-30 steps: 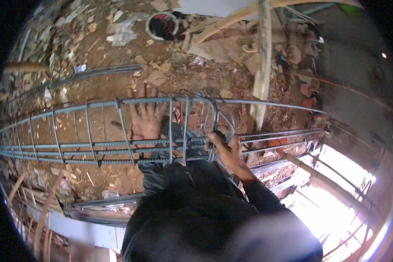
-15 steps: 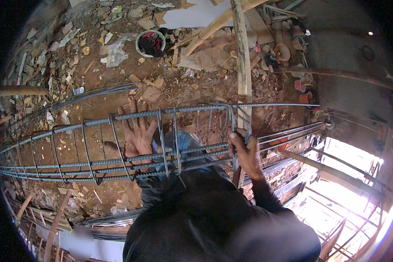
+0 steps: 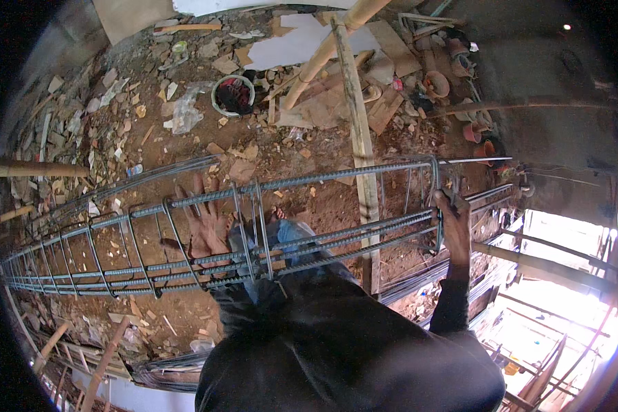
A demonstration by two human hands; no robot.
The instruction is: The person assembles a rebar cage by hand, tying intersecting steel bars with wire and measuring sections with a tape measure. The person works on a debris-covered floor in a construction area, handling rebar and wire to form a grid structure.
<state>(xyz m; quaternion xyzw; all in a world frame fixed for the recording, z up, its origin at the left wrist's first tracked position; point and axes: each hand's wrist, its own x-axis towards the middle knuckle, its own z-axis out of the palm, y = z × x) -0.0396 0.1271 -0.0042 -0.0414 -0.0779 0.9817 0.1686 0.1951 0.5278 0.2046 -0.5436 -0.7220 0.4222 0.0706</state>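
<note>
A long rebar cage (image 3: 302,180) of ribbed steel bars crosses in front of me from left to right, with bent stirrups spaced along its left part. My left hand (image 3: 206,230) is inside or beneath the cage with its fingers spread and palm up; the lower bars pass in front of its wrist. At the right end, my right hand (image 3: 454,223) closes its fingers on an upright stirrup (image 3: 435,180) that surrounds the bars. Two stirrups (image 3: 259,220) stand close together near the middle, just right of my left hand.
A wooden post (image 3: 360,137) rises behind the cage, with a bamboo pole (image 3: 323,58) leaning across it. A bucket with dark cloth (image 3: 233,95) sits on rubble-strewn ground. More thin bars (image 3: 151,159) lie at left. Pots (image 3: 472,132) line the grey wall at right.
My right hand has slid a stirrup rightward along the bars, toward their ends. My left hand stays spread in nearly the same place. The view has shifted slightly.
</note>
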